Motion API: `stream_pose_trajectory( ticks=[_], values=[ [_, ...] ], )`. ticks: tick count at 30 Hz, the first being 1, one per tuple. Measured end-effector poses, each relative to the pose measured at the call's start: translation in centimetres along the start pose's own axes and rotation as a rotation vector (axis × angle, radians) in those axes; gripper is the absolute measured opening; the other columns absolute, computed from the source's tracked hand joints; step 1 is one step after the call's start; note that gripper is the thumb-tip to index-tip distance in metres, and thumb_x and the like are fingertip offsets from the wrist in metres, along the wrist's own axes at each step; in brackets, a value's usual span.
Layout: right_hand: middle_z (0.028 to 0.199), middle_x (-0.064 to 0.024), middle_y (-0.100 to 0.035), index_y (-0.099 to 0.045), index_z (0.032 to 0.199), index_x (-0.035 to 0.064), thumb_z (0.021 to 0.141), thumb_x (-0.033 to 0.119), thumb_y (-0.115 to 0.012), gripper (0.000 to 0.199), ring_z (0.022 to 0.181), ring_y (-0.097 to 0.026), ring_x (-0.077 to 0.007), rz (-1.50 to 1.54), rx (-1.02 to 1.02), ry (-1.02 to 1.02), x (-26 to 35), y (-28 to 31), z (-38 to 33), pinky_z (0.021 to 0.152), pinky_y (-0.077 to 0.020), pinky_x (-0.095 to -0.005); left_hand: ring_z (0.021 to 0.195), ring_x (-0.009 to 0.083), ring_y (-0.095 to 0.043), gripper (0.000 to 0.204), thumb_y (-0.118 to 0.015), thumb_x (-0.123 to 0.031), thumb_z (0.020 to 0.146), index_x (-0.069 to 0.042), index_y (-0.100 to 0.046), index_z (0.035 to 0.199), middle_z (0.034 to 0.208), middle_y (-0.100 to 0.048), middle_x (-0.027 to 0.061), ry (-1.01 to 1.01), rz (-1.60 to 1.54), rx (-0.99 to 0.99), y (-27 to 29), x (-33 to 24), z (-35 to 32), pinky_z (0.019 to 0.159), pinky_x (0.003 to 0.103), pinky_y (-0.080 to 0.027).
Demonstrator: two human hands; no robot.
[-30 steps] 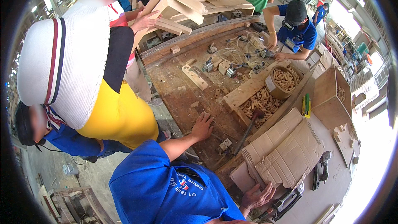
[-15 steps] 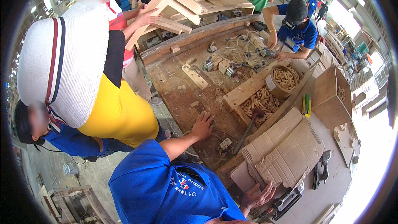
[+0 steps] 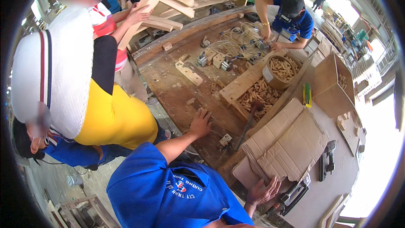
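My left hand (image 3: pixel 201 123) lies palm down on the worn wooden workbench (image 3: pixel 168 90), fingers spread and nothing in it. Close by sits a small block with metal fittings (image 3: pixel 225 139). At the lower right, my right hand (image 3: pixel 262 193) is open beside the near edge of folded cardboard sheets (image 3: pixel 291 143); whether it touches them I cannot tell. Just to its right lies a black and silver nail gun (image 3: pixel 295 195). A dark-headed mallet (image 3: pixel 255 106) leans across the edge of a wooden bin (image 3: pixel 231 95) full of wooden dowels (image 3: pixel 259 95).
A round tub (image 3: pixel 270 76) of dowels stands in the bin. Clear hoses (image 3: pixel 232 44) and metal clamps cover the far bench, where a co-worker (image 3: pixel 291 14) bends over. Another nail gun (image 3: pixel 328 160) lies right. At left, a person holds an angled wooden frame (image 3: pixel 154 6); a white-hatted person stands nearer.
The whole view has shifted slightly, so the bench and people sit a little further left and up. My hands keep nearly the same places on the surfaces.
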State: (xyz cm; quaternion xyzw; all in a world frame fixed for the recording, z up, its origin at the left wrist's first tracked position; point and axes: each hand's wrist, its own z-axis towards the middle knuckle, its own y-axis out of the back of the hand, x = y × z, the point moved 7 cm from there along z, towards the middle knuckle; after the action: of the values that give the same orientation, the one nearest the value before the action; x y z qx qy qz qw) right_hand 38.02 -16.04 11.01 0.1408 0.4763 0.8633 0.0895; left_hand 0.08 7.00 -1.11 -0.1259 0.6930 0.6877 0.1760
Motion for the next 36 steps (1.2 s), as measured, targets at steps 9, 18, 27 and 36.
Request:
stream_pose_trajectory(
  ticks=[9,18,27,36],
  values=[
    [0.142,-0.0191,-0.065,-0.058,0.146,0.0016,0.095,0.028,-0.070,0.059,0.143,-0.050,-0.0444,0.051,0.013,-0.024,0.7,0.8,0.5,0.120,-0.0363,-0.0573,0.155,0.0506,-0.027,0.060,-0.061,-0.031,0.103,-0.005,-0.049,0.156,0.166,-0.036,0.0233,-0.020,-0.025,-0.043,-0.2,0.1,0.1,0.127,0.056,-0.028],
    [0.141,-0.0196,-0.066,-0.059,0.145,0.0021,0.095,0.028,-0.066,0.057,0.143,-0.050,-0.0440,0.055,0.012,-0.039,1.2,1.1,0.7,0.118,-0.0357,-0.0558,0.155,0.0494,-0.029,0.060,-0.064,-0.027,0.100,-0.005,-0.050,0.154,0.165,-0.039,0.0223,-0.006,-0.051,-0.067,-0.1,0.1,0.1,0.127,0.058,-0.028],
    [0.140,-0.0182,-0.066,-0.061,0.144,0.0038,0.090,0.023,-0.075,0.058,0.141,-0.052,-0.0439,0.151,0.018,-0.074,0.7,1.4,1.1,0.119,-0.0367,-0.0543,0.145,0.0485,-0.045,0.053,-0.069,-0.026,0.098,-0.002,-0.060,0.145,0.152,-0.054,0.0258,-0.018,-0.079,-0.073,0.1,-0.2,1.2,0.121,0.056,-0.037],
    [0.129,-0.0163,-0.067,-0.035,0.159,0.0020,0.104,0.018,-0.070,0.067,0.102,-0.066,-0.0171,1.088,-0.189,-0.756,-2.2,1.1,4.7,0.082,-0.0535,-0.0281,0.107,0.0349,-0.076,0.041,-0.063,-0.031,0.108,0.003,-0.070,0.128,0.118,-0.077,0.0235,-0.165,-0.664,-0.107,3.7,-9.1,3.2,0.092,0.043,-0.059]
  ],
)
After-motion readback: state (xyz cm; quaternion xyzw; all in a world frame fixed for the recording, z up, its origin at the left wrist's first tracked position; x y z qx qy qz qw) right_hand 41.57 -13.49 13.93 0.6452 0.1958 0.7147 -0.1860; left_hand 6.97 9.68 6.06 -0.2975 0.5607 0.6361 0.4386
